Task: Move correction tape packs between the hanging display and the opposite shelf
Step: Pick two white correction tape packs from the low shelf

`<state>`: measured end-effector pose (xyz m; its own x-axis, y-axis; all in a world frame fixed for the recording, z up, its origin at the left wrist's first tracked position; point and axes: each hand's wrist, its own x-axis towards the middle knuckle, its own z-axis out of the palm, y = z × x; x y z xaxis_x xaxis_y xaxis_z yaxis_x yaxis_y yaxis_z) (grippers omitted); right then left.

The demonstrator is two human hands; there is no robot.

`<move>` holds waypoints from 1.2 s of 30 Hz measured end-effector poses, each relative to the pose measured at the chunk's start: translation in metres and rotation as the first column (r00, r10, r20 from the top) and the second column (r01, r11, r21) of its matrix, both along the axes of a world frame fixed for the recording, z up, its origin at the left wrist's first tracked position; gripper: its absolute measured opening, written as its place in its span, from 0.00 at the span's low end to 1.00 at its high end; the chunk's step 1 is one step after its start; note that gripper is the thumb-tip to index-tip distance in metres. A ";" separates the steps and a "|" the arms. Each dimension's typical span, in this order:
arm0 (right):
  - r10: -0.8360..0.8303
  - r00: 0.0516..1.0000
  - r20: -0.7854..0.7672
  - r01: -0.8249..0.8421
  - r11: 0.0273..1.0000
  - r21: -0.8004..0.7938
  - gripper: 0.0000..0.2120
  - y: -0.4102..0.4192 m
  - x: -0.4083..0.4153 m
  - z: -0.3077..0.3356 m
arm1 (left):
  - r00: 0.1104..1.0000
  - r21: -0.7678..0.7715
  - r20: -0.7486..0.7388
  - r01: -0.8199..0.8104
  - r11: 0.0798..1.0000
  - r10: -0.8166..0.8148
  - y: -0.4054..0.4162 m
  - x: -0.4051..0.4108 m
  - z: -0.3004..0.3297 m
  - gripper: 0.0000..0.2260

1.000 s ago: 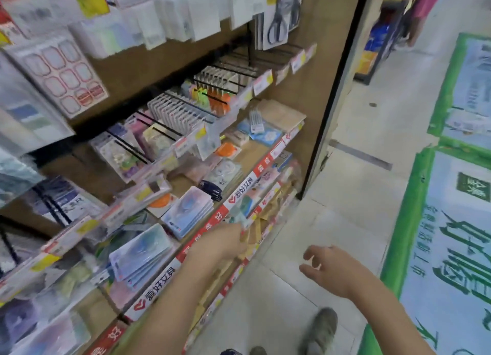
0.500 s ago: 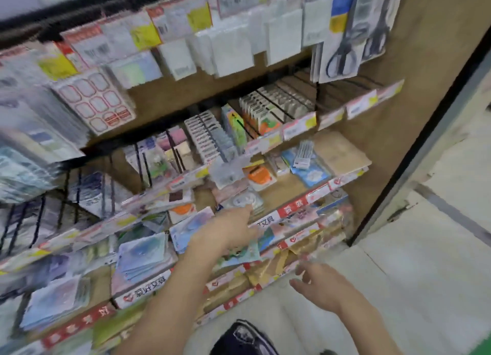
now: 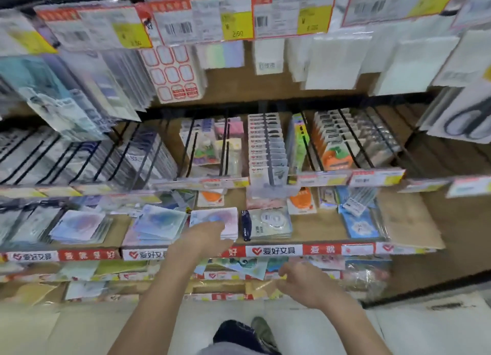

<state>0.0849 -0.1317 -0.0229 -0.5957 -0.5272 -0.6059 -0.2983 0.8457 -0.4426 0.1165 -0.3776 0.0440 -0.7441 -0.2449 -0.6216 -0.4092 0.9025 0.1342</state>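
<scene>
A stack of flat pastel correction tape packs (image 3: 225,217) lies on the wooden shelf, just behind its red label strip (image 3: 273,250). My left hand (image 3: 202,237) reaches over the strip and lies on the stack's front left corner, gripping the top pack; my thumb is hidden. My right hand (image 3: 303,281) hovers lower, in front of the shelf below, fingers loosely curled and holding nothing. Two similar stacks (image 3: 159,223) (image 3: 79,225) lie to the left. A darker-edged tape pack (image 3: 268,221) lies to the right.
Black hooks with hanging packs (image 3: 268,152) and price tags jut out above the shelf. Label sheets (image 3: 172,73) and white pads hang higher up. A brown card sheet (image 3: 409,219) lies at the shelf's right end. Pale floor (image 3: 318,328) and my shoe (image 3: 261,333) are below.
My view turned left to face the shelf squarely. My left hand rose from below the label strip onto the stack, carrying its pack. My right hand moved in closer to the lower shelf.
</scene>
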 end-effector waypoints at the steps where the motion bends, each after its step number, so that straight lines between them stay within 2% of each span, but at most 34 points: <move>1: 0.017 1.000 0.016 -0.017 1.000 -0.005 0.16 0.003 -0.007 0.001 | 1.000 0.028 -0.002 -0.030 0.999 0.030 0.002 -0.004 -0.005 0.26; 4: 0.005 1.000 0.015 -0.006 0.999 0.053 0.16 0.019 -0.031 -0.006 | 0.996 0.123 0.007 -0.092 0.988 0.092 0.012 -0.015 -0.018 0.24; 6: 0.000 1.000 -0.004 0.000 0.997 0.072 0.09 0.023 -0.051 -0.015 | 0.995 0.162 -0.022 -0.091 0.982 0.096 0.015 -0.020 -0.026 0.23; 10: 0.117 0.992 -0.051 -0.108 0.982 0.153 0.05 0.011 -0.093 -0.022 | 0.987 0.124 -0.035 -0.148 0.981 0.154 0.010 -0.007 -0.034 0.22; 12: 0.159 0.986 -0.040 -0.152 0.978 0.144 0.07 -0.006 -0.109 -0.017 | 0.979 0.123 -0.037 -0.193 0.973 0.199 0.002 0.010 -0.044 0.21; 14: 0.166 0.983 -0.072 -0.156 0.980 0.124 0.13 -0.022 -0.126 -0.020 | 0.962 0.123 -0.003 -0.269 0.955 0.272 -0.006 0.032 -0.054 0.23; 17: 0.310 0.936 -0.168 -0.273 0.939 0.209 0.19 -0.048 -0.140 -0.020 | 0.904 0.045 0.096 -0.422 0.905 0.416 -0.011 0.072 -0.065 0.25; 21: 0.382 0.882 -0.276 -0.368 0.924 0.101 0.11 -0.078 -0.143 -0.024 | 0.816 -0.013 0.150 -0.563 0.826 0.558 -0.001 0.113 -0.066 0.24; 24: 0.416 0.868 -0.272 -0.420 0.906 0.048 0.14 -0.083 -0.142 -0.031 | 0.766 -0.049 0.125 -0.630 0.775 0.631 0.012 0.133 -0.060 0.23; 27: 0.413 0.883 -0.224 -0.420 0.907 0.017 0.16 -0.080 -0.146 -0.034 | 0.729 -0.079 0.139 -0.667 0.741 0.671 0.029 0.133 -0.052 0.24; 30: 0.437 0.879 -0.192 -0.440 0.898 0.030 0.19 -0.075 -0.152 -0.043 | 0.735 -0.073 0.139 -0.661 0.747 0.664 0.057 0.119 -0.047 0.24; 34: 0.462 0.808 -0.366 -0.488 0.872 0.025 0.25 -0.069 -0.163 -0.068 | 0.789 -0.113 0.170 -0.580 0.807 0.591 0.098 0.097 -0.053 0.22; 36: 0.478 0.801 -0.360 -0.499 0.866 0.040 0.28 -0.067 -0.169 -0.079 | 0.807 -0.078 0.185 -0.556 0.827 0.560 0.116 0.088 -0.058 0.21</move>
